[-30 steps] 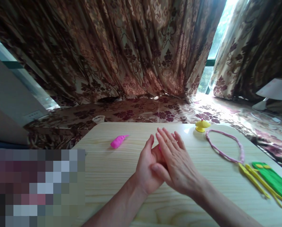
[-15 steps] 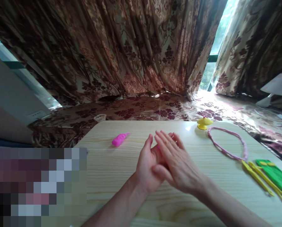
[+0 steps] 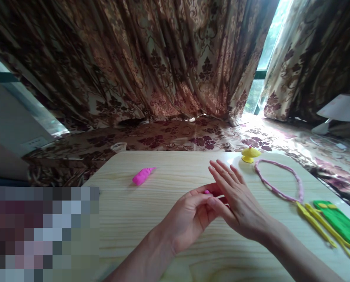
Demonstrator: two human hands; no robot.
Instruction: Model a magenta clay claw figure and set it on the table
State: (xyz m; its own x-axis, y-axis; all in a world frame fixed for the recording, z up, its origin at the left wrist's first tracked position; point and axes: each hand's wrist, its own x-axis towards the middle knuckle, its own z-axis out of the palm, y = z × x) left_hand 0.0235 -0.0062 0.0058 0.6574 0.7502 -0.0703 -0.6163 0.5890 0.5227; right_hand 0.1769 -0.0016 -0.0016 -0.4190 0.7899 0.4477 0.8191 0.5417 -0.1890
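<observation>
My left hand pinches a small pink ball, apparently modelling clay, between thumb and fingertips. Only a bit of the ball shows. My right hand is beside it, its fingers stretched out and its thumb against the left fingertips. To the left on the table lies a bright pink clay lump drawn out to a thin tip. A yellow clay piece on a foot, topped by a pink dot, stands near the far edge beyond my right hand.
A pale pink twisted loop lies on the wooden table at right. Nearer are yellow modelling tools and a flat green piece. A white lamp stands beyond the table, and curtains hang behind.
My hands were laid palm to palm. Now they have come apart at the palms, and the left fingers pinch the pink ball while the right fingers stay stretched. The view has shifted slightly.
</observation>
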